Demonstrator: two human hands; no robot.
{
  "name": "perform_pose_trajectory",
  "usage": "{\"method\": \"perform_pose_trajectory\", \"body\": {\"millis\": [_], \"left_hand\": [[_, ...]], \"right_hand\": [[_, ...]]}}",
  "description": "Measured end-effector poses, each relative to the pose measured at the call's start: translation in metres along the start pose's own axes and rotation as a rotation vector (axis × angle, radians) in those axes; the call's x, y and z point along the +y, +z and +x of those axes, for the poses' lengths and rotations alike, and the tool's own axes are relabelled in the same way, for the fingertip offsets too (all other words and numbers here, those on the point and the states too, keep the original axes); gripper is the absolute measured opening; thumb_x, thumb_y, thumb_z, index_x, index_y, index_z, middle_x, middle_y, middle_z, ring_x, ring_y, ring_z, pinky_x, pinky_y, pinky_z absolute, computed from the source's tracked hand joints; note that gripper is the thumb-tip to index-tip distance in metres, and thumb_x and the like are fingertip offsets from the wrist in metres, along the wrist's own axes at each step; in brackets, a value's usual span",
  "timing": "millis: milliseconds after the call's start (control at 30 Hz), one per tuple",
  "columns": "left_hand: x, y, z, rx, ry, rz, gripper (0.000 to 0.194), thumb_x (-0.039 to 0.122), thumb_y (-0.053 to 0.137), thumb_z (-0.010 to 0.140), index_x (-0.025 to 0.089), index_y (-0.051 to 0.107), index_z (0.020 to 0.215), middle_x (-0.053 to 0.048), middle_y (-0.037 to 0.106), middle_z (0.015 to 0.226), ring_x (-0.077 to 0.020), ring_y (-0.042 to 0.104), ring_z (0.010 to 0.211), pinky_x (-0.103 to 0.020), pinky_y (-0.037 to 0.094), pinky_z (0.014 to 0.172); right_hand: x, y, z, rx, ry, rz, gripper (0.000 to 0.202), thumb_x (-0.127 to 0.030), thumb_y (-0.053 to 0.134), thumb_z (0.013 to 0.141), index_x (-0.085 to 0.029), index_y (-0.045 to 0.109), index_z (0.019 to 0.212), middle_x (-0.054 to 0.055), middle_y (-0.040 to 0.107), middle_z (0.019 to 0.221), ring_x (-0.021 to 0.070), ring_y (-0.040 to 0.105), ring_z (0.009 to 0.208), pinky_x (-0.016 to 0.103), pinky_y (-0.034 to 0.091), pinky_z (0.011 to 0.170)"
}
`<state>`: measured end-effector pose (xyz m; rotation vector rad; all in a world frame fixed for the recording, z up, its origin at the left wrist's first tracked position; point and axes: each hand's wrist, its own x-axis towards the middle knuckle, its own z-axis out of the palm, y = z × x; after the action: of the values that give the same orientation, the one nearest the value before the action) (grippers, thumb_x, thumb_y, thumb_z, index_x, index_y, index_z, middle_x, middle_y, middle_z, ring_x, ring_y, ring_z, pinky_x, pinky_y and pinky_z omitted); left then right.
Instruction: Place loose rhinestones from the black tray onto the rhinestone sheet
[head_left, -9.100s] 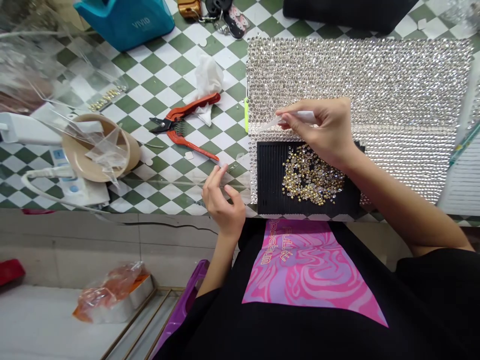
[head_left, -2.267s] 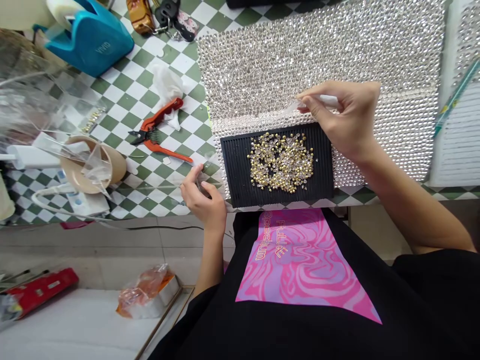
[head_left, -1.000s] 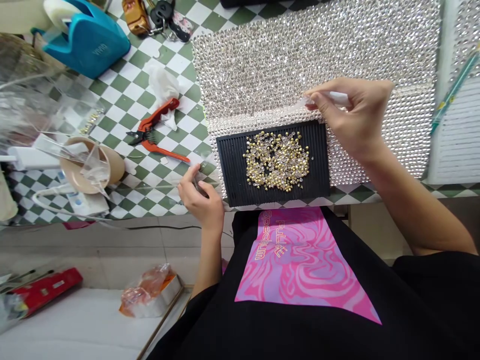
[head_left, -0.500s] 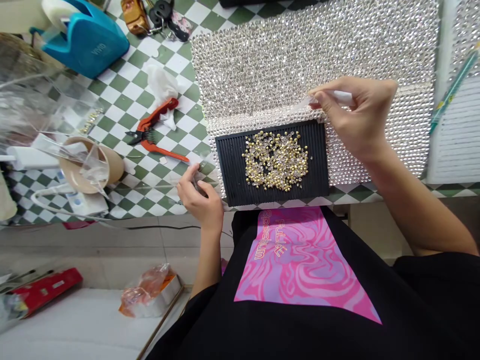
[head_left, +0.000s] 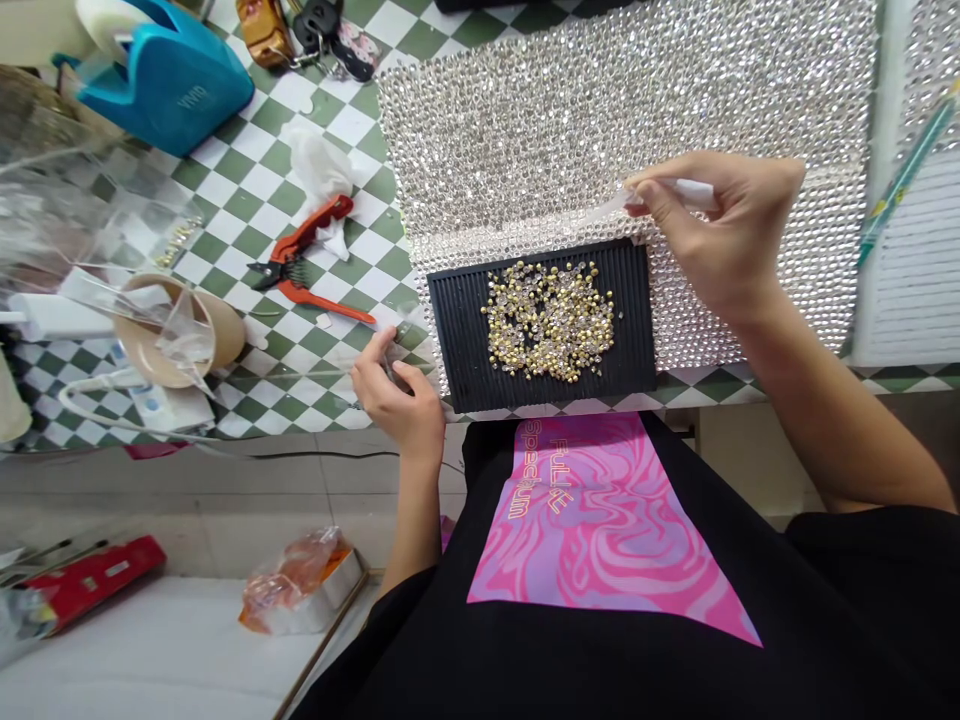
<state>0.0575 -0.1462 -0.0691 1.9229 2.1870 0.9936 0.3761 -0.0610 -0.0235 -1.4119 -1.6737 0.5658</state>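
My right hand (head_left: 739, 235) is closed on a white pen-like tool (head_left: 694, 192), pinched between thumb and fingers. The tool's thin pale tip points left, over a pale strip in the rhinestone-covered sheet (head_left: 525, 140); whether it touches is unclear. Just below that strip lies a black ridged tray (head_left: 459, 345) heaped with small gold and clear rhinestones (head_left: 551, 325). My left hand (head_left: 397, 395) rests at the table edge left of the tray, thumb and index finger apart, with nothing visible held. Near its fingertips lie red-handled cutters (head_left: 300, 265).
On the checked tabletop stand a blue tape dispenser (head_left: 176, 85), a beige cup (head_left: 225, 330) with plastic scraps, and a crumpled tissue (head_left: 319, 165). Keys (head_left: 322, 30) lie at the back. A teal pencil (head_left: 907, 180) lies on the right, over white backing with rhinestones.
My right hand and the white tool have shifted slightly to the right. My left hand stays at the table edge, and the view has moved a little.
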Motion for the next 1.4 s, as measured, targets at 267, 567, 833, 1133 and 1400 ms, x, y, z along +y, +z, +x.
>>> {"method": "perform_pose_trajectory", "body": {"millis": [267, 567, 833, 1133, 1400], "left_hand": [[-0.001, 0.0, 0.0, -0.006, -0.012, 0.025, 0.038, 0.013, 0.039, 0.09, 0.015, 0.06, 0.123, -0.011, 0.067, 0.121, -0.0215, 0.061, 0.118, -0.037, 0.048, 0.106], [0.001, 0.0, 0.0, -0.016, -0.025, 0.045, 0.037, 0.012, 0.039, 0.091, 0.015, 0.06, 0.122, -0.011, 0.067, 0.121, -0.0216, 0.061, 0.119, -0.037, 0.048, 0.107], [0.0, 0.0, 0.0, -0.018, -0.034, 0.036, 0.038, 0.011, 0.04, 0.09, 0.015, 0.059, 0.122, -0.011, 0.067, 0.122, -0.0216, 0.061, 0.119, -0.037, 0.048, 0.107], [0.001, 0.0, 0.0, -0.012, -0.031, 0.007, 0.038, 0.01, 0.04, 0.09, 0.014, 0.059, 0.122, -0.012, 0.067, 0.12, -0.021, 0.061, 0.118, -0.037, 0.048, 0.107], [0.004, -0.002, 0.001, -0.034, -0.036, 0.007, 0.035, 0.008, 0.04, 0.092, 0.009, 0.058, 0.122, -0.015, 0.066, 0.122, -0.022, 0.06, 0.119, -0.038, 0.046, 0.107]], "right_hand": [[0.007, -0.003, -0.005, -0.024, -0.006, 0.023, 0.028, -0.048, 0.049, 0.096, -0.041, 0.073, 0.109, -0.003, 0.074, 0.098, 0.0222, 0.07, 0.091, 0.04, 0.056, 0.083], [0.007, -0.005, -0.004, 0.028, -0.007, 0.02, 0.021, -0.045, 0.056, 0.093, -0.038, 0.075, 0.1, -0.005, 0.075, 0.088, 0.0189, 0.071, 0.084, 0.033, 0.061, 0.077], [0.008, -0.005, -0.004, 0.044, 0.001, 0.022, 0.017, -0.04, 0.059, 0.092, -0.039, 0.075, 0.098, -0.007, 0.075, 0.088, 0.0178, 0.072, 0.081, 0.031, 0.06, 0.074], [0.003, -0.013, -0.007, -0.012, 0.069, -0.091, 0.023, -0.044, 0.054, 0.095, -0.032, 0.073, 0.099, -0.003, 0.074, 0.094, 0.0166, 0.072, 0.09, 0.029, 0.062, 0.08], [0.001, -0.015, -0.007, -0.024, 0.147, -0.139, 0.026, -0.049, 0.053, 0.095, -0.031, 0.072, 0.097, -0.002, 0.073, 0.096, 0.0166, 0.072, 0.091, 0.032, 0.063, 0.085]]}}
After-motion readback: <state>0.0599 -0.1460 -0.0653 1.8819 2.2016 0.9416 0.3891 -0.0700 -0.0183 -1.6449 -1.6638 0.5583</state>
